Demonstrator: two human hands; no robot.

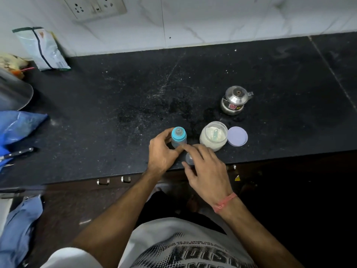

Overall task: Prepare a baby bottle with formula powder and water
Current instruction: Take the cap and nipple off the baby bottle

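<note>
Bottle first: a small clear baby bottle with a teal collar and teat on top stands upright near the front edge of the black desk. The left hand wraps its body from the left, the grip closed around it. The right hand sits just in front and to the right, index finger reaching toward the bottle's lower side; beneath its fingers lies a clear domed cap, and whether the fingers pinch it or merely rest on it cannot be told.

Just right of the bottle stands an open jar of white formula powder with a pale scoop lying in it, and its lilac lid lies flat, touching the jar's right side. Farther back and right is a small lidded steel pot, probably the water.

Judged from this, the step in hand is opening the bottle: the dust cap looks to be off, while the teal collar is not yet unscrewed. The next move calls for the left hand to hold the body steady while the right twists the collar off, without tipping so light a bottle so near the edge.
</note>
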